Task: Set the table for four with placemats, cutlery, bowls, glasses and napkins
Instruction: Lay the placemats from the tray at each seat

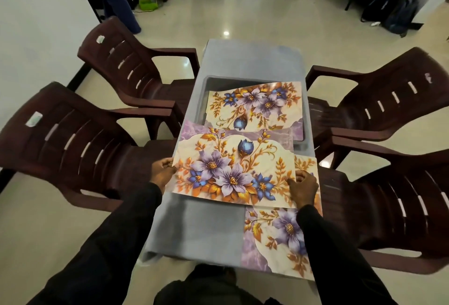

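My left grip [161, 173] and right grip [302, 189] pinch the ends of a mat [233, 171] over the desk [194, 227], a laid mat [274, 239] lies near right, a spare mat [255, 105] tops the bin [206, 86], and the rest looks still to do.

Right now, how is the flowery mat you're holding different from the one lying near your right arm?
The held mat is gripped at its ends by the left hand and right hand. The near mat lies flat on the grey cloth, ungripped. The held mat runs left to right, while the near mat runs front to back. Both have the same purple-blue flowers and gold leaves.
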